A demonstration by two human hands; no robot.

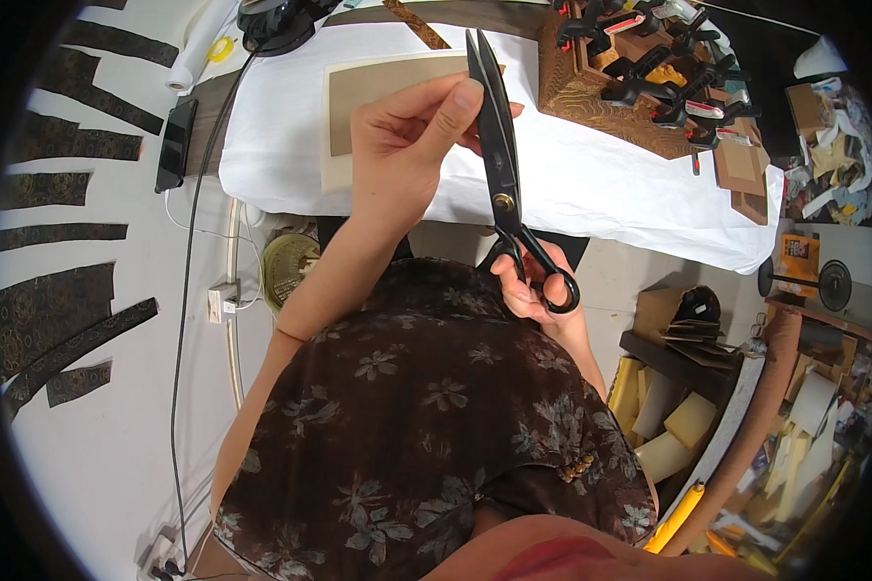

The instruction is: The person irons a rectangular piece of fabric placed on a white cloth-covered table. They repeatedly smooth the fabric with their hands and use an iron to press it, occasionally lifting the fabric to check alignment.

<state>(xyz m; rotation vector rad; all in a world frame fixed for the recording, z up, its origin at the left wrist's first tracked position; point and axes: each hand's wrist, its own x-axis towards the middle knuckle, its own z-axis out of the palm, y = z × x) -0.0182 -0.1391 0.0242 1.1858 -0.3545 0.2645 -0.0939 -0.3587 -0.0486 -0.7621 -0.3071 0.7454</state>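
Observation:
My right hand (pixel 527 287) grips large black-handled tailor's shears (pixel 505 167) by their finger loops. The shears point away from me, over the white-covered table, with the blade tips slightly apart. Against the left side of the blades is my left hand (pixel 407 145), thumb and fingers bent together; some of its fingers pass behind the blades. A small brown edge shows just right of the blades near the thumb, and whether my left hand pinches it cannot be told. Beneath that hand a grey-brown board (pixel 363 91) lies on a cream sheet (pixel 325 174) on the table.
Black spring clamps (pixel 647 69) crowd a brown patterned box (pixel 574 87) at the table's back right. A brown strip (pixel 416 23) lies at the back, a phone (pixel 176 145) at the left edge. A black cable (pixel 189 254) runs down the left. Cardboard and foam scraps (pixel 665 436) stand lower right.

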